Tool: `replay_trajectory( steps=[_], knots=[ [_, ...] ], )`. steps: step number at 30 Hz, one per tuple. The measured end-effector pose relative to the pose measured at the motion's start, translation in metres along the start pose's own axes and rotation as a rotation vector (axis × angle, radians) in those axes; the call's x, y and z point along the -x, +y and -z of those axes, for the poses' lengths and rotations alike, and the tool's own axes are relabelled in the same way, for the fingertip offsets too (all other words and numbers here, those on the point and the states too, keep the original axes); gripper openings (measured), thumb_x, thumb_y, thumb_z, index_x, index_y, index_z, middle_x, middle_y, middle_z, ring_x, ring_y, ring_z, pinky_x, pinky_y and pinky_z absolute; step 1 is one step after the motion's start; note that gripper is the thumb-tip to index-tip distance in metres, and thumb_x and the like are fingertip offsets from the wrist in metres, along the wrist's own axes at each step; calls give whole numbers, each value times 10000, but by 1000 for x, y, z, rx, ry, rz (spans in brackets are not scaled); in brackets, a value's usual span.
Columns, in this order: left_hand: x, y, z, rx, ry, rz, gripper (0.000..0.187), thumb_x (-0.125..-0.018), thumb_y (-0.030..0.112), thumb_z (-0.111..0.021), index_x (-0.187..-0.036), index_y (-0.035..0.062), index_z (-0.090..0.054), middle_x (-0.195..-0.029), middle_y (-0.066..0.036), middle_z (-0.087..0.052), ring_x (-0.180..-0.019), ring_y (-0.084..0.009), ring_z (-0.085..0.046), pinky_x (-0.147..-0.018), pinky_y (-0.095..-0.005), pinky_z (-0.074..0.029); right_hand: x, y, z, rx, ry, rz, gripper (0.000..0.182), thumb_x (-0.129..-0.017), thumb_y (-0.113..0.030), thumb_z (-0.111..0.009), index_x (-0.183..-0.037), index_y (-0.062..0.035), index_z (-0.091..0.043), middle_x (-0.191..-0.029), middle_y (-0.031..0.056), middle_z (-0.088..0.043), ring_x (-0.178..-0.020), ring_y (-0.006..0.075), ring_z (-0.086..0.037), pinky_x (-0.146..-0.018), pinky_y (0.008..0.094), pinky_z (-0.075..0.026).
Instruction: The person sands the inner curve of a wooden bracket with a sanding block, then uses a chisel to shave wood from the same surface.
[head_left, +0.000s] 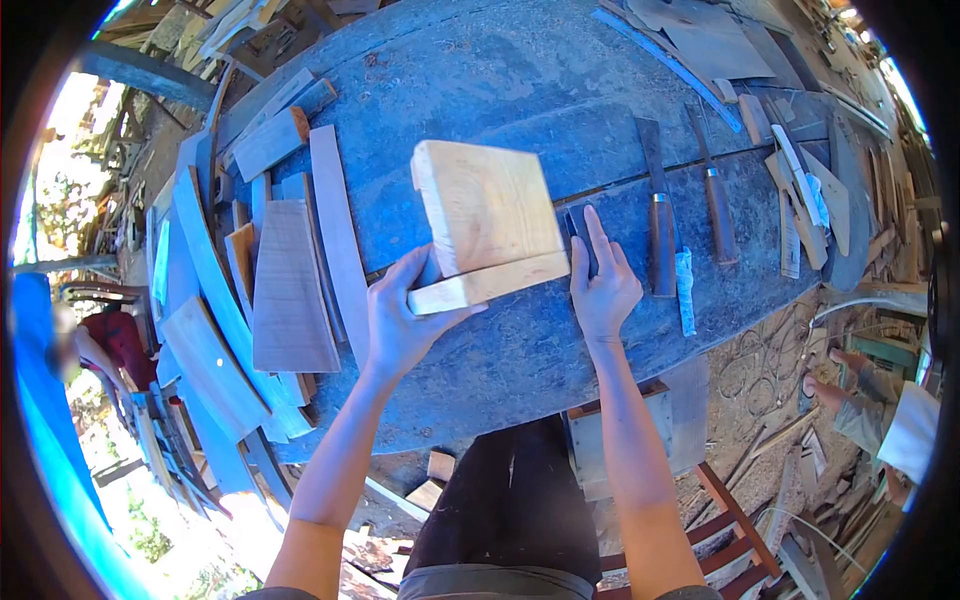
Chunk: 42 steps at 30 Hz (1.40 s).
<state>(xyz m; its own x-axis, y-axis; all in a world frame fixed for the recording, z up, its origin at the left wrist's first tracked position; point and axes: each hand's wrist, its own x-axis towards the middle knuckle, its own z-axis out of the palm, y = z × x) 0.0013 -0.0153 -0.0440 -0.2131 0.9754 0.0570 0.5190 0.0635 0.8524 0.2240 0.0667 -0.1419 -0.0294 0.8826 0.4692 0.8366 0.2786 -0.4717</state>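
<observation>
My left hand [398, 318] grips a light wooden piece [490, 205] by its lower left corner, thumb along the underside. The piece is a pale board with visible grain, joined to a thicker strip along its near edge, and is held up over the workbench [450, 370]. My right hand [607, 290] is beside the right end of that strip, index finger stretched out. A small dark flat piece [578, 228] lies between its thumb and fingers; its kind does not show. Two chisels with dark wooden handles, one [662, 240] nearer and one [719, 215] farther, lie right of this hand.
Cut boards [295, 290] and curved strips [335, 220] cover the bench's left side. A blue strip [685, 290] lies by the nearer chisel. Wood offcuts [800, 190] lie at the right. One person [115, 345] is at far left, another [880, 410] at far right.
</observation>
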Motion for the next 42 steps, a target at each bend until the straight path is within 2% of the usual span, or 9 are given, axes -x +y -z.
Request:
replay_trajectory(
  steps=[4, 15, 17, 23, 29, 32, 35, 37, 42],
  knots=[
    [-3, -36, -25, 207, 68, 110, 667, -649, 295, -925, -1193, 18, -656, -1249, -123, -608, -1230, -264, -503, -1014, -412, -444, -2, -2, 4, 9, -34, 1, 405, -942, -291, -653, -1343, -246, -622, -610, 7, -516, -432, 155, -510, -396, 313, -415],
    [19, -38, 15, -200, 53, 312, 531, -801, 260, -816, -1245, 26, -643, -1418, -166, -471, -1366, -341, -353, -1103, -468, -334, 2, 3, -3, -27, -22, 8, 428, -951, -282, -648, -1374, -241, -596, -632, -14, -541, -453, 120, -506, -396, 281, -397],
    [27, -35, 15, -367, 372, 116, 618, -881, 326, -740, -1382, 32, -528, -1470, -193, -409, -1403, -325, -336, -1117, -479, -340, 2, 3, -4, -44, -12, 10, 429, -949, -279, -650, -1373, -242, -596, -635, -15, -541, -457, 121, -507, -398, 282, -398],
    [-40, 20, 0, -597, 100, -257, 670, -882, 380, -726, -1445, 114, -477, -1518, -151, -379, -1418, -356, -326, -1158, -521, -267, 3, 3, -3, -45, -19, 19, 428, -947, -279, -652, -1371, -249, -596, -642, -14, -538, -464, 129, -513, -405, 288, -410],
    [-118, 24, -23, -910, -373, -556, 405, -851, 451, -734, -987, 71, -694, -1280, -141, -610, -1302, -302, -469, -1107, -514, -354, 1, 1, 0, -39, -38, 17, 437, -944, -273, -654, -1376, -254, -589, -642, -10, -536, -466, 140, -520, -414, 297, -423],
    [-134, 30, -20, -774, -786, -248, 379, -859, 408, -730, -727, 63, -643, -971, -103, -700, -1075, -268, -600, -1085, -503, -401, 3, 2, 0, -40, -40, 1, 435, -940, -270, -657, -1370, -259, -593, -641, -8, -536, -464, 148, -524, -418, 304, -430],
    [-127, 24, -2, -691, -600, -688, 388, -882, 369, -709, -676, 51, -631, -718, -69, -637, -834, -248, -619, -1067, -500, -437, -3, -1, 1, -28, -27, 0, 428, -934, -272, -663, -1358, -265, -603, -641, -3, -539, -462, 161, -530, -424, 311, -438],
    [-112, 28, 18, -444, -134, -915, 351, -882, 325, -712, -657, 78, -606, -671, -58, -601, -757, -245, -613, -1030, -472, -474, 1, 0, 7, -8, -46, -22, 425, -931, -274, -667, -1352, -267, -609, -642, 0, -541, -462, 167, -533, -428, 313, -443],
    [-76, -9, 28, -306, 25, -806, 340, -874, 251, -726, -656, 54, -555, -679, -75, -560, -770, -242, -606, -1037, -510, -468, 0, -1, 2, -56, -30, -13, 427, -927, -283, -674, -1350, -265, -613, -637, 3, -534, -465, 169, -534, -430, 317, -433]
  ],
)
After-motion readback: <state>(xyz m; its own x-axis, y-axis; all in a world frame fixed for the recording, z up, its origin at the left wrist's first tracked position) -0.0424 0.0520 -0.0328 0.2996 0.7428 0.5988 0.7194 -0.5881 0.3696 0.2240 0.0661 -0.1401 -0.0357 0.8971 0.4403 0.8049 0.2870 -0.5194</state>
